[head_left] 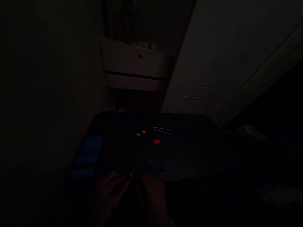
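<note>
The scene is very dark. My left hand [110, 189] is at the near edge of the black table [125, 150], its thumb and fingers pinched on a small teal piece [130, 176]. Close beside it on the right, my right hand [152, 194] has its fingers curled together; whatever they may hold is lost in shadow. Just beyond the hands lie a purple piece [150, 162] and a second dark purple piece [164, 168]. Farther back are an orange-red block [156, 142] and two small orange-red bits [138, 134].
Two thin, pale rods [161, 131] lie toward the table's back. A dimly lit flat screen or tablet [88, 156] rests at the left edge. Behind the table stand a drawer unit [137, 64] and a pale panelled door [207, 79]. A wall rises close on the left.
</note>
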Action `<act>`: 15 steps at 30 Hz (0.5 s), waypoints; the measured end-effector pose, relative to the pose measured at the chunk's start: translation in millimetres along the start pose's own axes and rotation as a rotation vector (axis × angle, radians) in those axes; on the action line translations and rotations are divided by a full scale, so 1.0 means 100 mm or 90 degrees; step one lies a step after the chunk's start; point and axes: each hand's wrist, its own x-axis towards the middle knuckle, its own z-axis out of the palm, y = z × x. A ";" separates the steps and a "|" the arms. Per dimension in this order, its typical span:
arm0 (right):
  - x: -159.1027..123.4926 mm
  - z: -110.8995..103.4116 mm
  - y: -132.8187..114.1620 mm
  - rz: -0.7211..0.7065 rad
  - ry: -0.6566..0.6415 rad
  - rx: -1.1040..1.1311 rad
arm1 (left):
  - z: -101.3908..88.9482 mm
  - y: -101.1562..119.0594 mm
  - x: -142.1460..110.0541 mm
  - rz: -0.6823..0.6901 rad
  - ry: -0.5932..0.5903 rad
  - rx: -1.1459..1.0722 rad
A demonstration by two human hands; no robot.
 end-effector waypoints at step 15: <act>0.02 0.00 -0.01 -0.028 0.000 -0.011 | 0.02 0.03 0.05 -0.009 0.018 -0.001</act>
